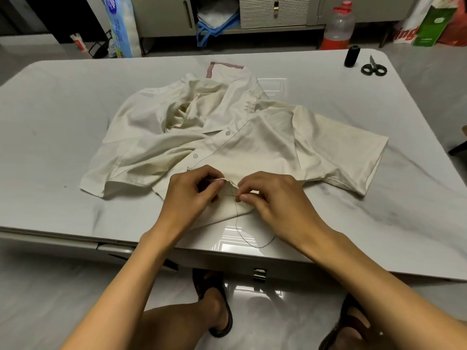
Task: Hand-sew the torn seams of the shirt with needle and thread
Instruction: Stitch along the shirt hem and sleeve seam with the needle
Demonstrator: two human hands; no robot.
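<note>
A crumpled cream shirt point(227, 127) with small buttons lies spread on the white table point(63, 122). My left hand point(192, 193) pinches the shirt's near hem edge between thumb and fingers. My right hand point(273, 195) is just to its right, fingers curled and pinching at the needle end of a dark thread point(242, 236). The needle itself is too small to make out. The thread runs down from the hem and loops over the table's front edge.
A black thread spool point(351, 56) and black-handled scissors point(373, 68) sit at the table's far right corner. Behind the table stand a plastic bottle point(338, 29), bags and cabinets. My sandalled feet show below the table on the glossy floor.
</note>
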